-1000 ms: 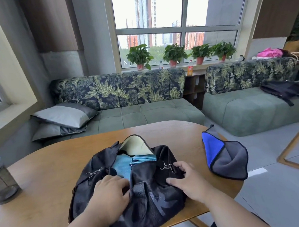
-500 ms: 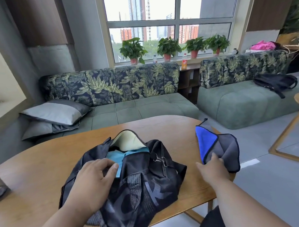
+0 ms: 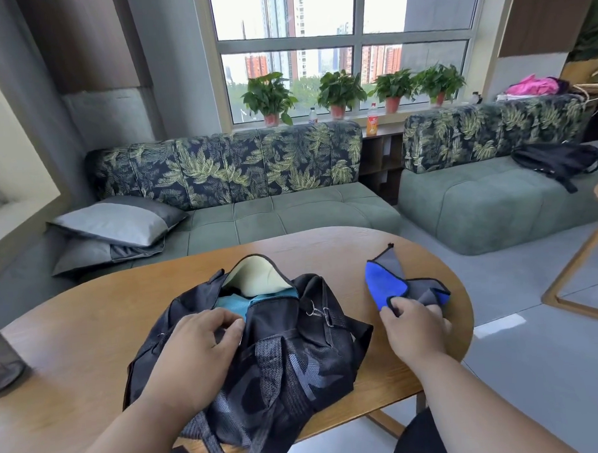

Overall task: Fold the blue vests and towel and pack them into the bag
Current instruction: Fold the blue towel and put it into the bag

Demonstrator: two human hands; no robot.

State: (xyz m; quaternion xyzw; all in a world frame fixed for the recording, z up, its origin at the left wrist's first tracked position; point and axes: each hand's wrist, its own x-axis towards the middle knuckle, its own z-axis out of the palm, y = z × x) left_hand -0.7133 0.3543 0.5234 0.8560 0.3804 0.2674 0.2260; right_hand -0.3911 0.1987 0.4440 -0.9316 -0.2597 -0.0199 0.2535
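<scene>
While the left hand rests with loosely bent fingers on the near lip of the black duffel bag, the right hand pinches the bunched blue-and-grey towel lying on the wooden table just beyond its knuckles. Folded teal-blue vests sit inside the bag's open mouth, just past the left fingertips.

Bag mouth's half blocked from my seat
My left hand sits on the bag opening; bare table beyond and between bag and towel looks passable
</scene>
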